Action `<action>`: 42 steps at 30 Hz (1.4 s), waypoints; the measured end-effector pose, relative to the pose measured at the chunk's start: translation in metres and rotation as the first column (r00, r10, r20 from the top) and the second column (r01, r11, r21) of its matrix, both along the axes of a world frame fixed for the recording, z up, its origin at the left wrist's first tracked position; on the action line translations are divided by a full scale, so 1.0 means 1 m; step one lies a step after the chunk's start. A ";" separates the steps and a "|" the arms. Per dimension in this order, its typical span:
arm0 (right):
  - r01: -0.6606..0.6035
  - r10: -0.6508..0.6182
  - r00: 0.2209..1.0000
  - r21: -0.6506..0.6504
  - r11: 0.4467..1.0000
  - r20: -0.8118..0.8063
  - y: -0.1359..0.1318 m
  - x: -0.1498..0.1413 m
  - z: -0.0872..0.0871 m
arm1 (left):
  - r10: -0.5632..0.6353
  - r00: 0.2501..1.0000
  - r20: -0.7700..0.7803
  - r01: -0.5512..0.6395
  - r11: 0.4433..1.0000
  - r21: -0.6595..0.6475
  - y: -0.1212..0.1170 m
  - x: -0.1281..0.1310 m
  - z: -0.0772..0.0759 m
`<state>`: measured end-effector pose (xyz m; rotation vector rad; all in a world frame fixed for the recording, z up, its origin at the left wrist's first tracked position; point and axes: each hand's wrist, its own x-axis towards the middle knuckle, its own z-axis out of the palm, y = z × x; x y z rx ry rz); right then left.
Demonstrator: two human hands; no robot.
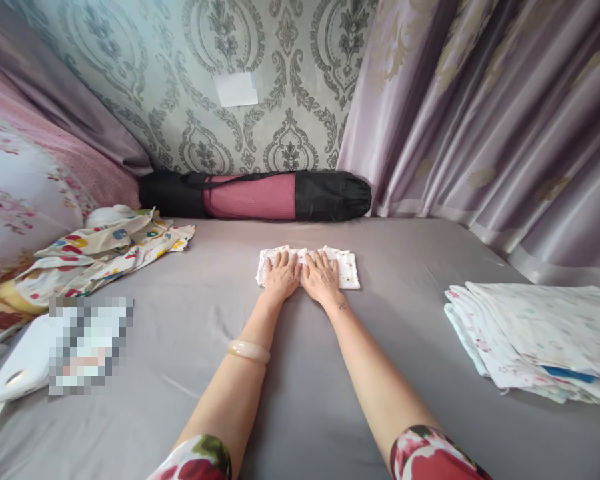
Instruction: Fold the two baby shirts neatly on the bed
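A small white cloth with a faint speckled print [349, 268] lies folded into a flat rectangle on the grey bed sheet [300, 387]. My left hand [283, 275] rests flat on its left half, fingers spread and pointing away from me. Beside it, my right hand [321, 275] lies flat on the right half in the same way, with the thumbs close together. Both palms press on the cloth without gripping it, and they hide its middle.
Folded printed cloths [540, 333] are stacked at the right. A black and pink rolled bag [250, 197] lies along the wall. At the left are a crumpled patterned garment [115, 247], a white device [23, 357] and a blurred-out item [91, 347]. Curtains [460, 113] hang at the right.
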<state>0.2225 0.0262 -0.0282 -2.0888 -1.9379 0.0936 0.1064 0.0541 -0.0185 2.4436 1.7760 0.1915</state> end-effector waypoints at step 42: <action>0.285 -0.285 0.958 -0.076 0.956 0.017 0.003 0.044 -0.005 | 0.135 0.990 0.035 -0.138 0.986 0.089 0.018 -0.022 -0.021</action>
